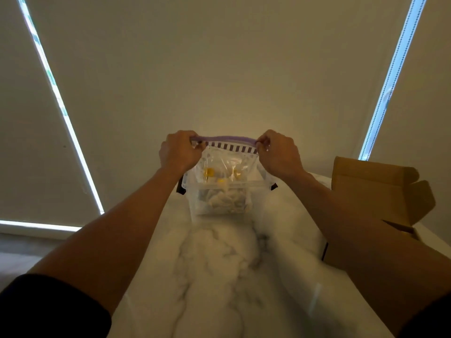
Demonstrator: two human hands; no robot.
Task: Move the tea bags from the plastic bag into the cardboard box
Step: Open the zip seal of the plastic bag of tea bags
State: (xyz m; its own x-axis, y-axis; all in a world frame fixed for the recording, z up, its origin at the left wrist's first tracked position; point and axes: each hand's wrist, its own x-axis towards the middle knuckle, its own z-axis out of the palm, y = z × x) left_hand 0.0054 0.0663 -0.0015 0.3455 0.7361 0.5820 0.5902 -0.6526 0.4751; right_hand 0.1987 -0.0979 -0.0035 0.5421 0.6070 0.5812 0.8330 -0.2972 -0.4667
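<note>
Task judged barely begun. Left hand and right hand each pinch a top corner of the plastic bag, far centre of the desk. The tea bags lie inside it. The cardboard box stands open at the right.

Single head-worn wide-angle view, facing forward and down, close over marble table
</note>
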